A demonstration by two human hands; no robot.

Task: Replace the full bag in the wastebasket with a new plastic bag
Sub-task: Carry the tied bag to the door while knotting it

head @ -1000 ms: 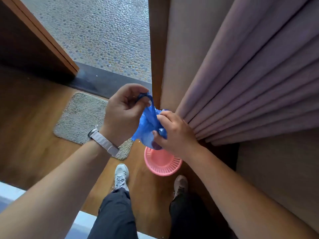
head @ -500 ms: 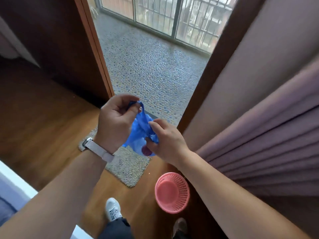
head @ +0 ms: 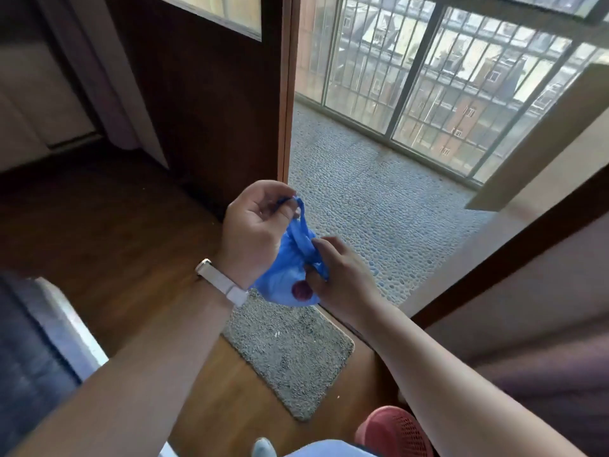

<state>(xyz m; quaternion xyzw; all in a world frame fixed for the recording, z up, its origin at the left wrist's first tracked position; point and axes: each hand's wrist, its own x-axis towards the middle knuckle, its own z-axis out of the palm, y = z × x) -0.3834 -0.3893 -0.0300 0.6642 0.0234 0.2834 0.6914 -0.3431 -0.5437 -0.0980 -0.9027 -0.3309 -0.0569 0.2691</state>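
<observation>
My left hand point(head: 253, 239) pinches the blue bag's point(head: 283, 275) handle up high, my right hand point(head: 342, 278) pinches its other handle just beside, the pink wastebasket point(head: 395, 430) on the floor below.

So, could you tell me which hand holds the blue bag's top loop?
The left hand, the one wearing the watch; the right hand grips the blue bag lower down.
</observation>
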